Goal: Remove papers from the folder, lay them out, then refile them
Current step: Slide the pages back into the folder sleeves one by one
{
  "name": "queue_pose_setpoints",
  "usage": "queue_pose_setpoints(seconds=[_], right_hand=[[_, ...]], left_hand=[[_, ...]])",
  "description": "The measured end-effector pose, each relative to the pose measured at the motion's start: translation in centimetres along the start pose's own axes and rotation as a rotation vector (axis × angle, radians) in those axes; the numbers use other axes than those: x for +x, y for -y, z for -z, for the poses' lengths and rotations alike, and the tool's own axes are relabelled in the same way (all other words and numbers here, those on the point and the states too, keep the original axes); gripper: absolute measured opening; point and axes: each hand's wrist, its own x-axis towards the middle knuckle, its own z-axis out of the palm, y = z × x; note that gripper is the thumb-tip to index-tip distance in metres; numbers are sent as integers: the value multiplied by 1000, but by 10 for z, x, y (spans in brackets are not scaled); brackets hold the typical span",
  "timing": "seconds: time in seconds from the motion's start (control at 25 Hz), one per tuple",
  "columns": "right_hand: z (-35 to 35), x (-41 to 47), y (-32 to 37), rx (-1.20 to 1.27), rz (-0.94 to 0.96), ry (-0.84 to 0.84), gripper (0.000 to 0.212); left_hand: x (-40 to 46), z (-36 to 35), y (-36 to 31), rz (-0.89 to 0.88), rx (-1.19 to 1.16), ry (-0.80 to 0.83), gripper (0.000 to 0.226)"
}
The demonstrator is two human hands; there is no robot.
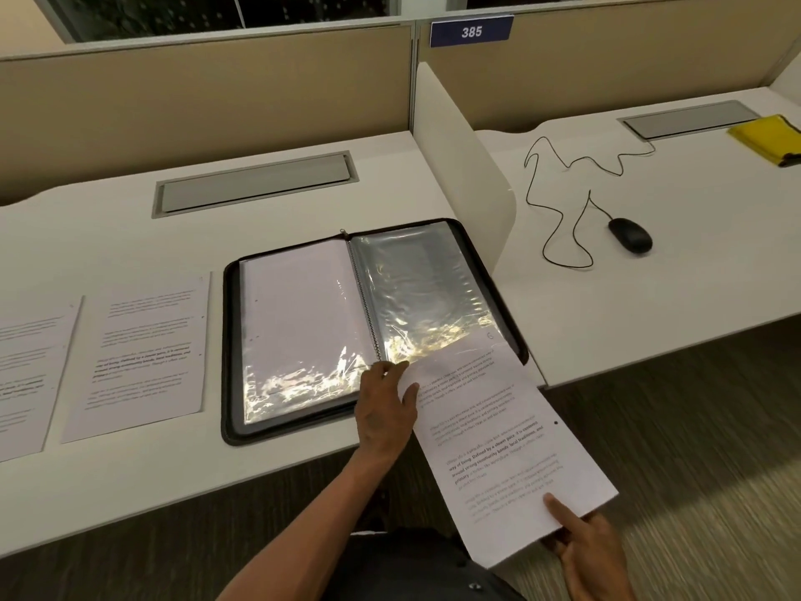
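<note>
At the far left of the frame I have one printed sheet (26, 379) lying flat on the tabletop (130, 236), partly cut off by the edge. Just to its right lies a second printed sheet (143, 353), apart from the first and just beside the folder. So two papers look already laid out.

In the middle sits the folder (368, 323), open flat, black zipped rim all round. Its left sleeve (299, 331) shows a pale page inside, so I judge at least one paper is not out yet. Its right sleeve (420, 288) looks grey and see-through; I cannot tell for certain whether it is empty.

At lower centre my left hand (385, 409) is by the folder's lower spine, thumb and fingers pinching the near left edge of a third sheet (503, 444). That sheet slants from the folder's lower right corner down toward me, hanging off the tabletop. At the lower right my right hand (594, 553) grips its bottom corner, thumb on top, fingers curled under.

Whether this sheet is leaving or entering the sleeve I cannot tell. My guess is removal is partway done; laying out the rest and all the refiling remain.

In the upper right of the frame, on the next tabletop, lie a mouse (630, 235) and something yellow (767, 138).
</note>
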Motion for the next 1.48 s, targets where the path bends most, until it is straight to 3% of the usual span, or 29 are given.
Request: queue_pose_setpoints(seconds=[0.08,0.16,0.2,0.32,0.44,0.52,0.72,0.8,0.84,0.92,0.96,1.04,1.2,1.48], right_hand=[[-8,-6,-3,-13,15,55,36],[-13,-6,-4,1,25,97,83],[-14,-7,-2,50,24,104,90],[-7,-1,1,218,14,122,39],[-3,-3,3,210,10,157,41],[-5,-5,5,72,66,110,38],[2,6,23,-210,288,-395,61],[-4,7,30,-564,528,-445,59],[-13,8,31,-737,696,-354,54],[-44,17,30,-963,977,56,40],[-62,25,28,-1095,1057,246,38],[-99,43,22,-1358,1156,441,48],[-143,61,16,-1613,1178,531,68],[-156,74,21,-1822,1187,429,58]], left_hand=[[13,-1,1,-102,123,2,29],[23,-1,2,-184,199,-29,19],[27,-1,4,-216,229,-44,14],[32,-2,7,-305,326,-45,4],[30,-5,11,-387,445,-20,5],[30,-7,13,-422,463,-35,10],[32,-8,16,-479,470,-42,12],[31,-9,18,-490,469,-34,14],[31,-10,19,-486,465,-38,14],[31,-10,20,-468,456,-41,13],[31,-10,20,-462,449,-34,12],[31,-8,19,-460,430,-14,13],[30,-3,15,-455,408,-5,16],[27,8,16,-417,336,-66,4]])
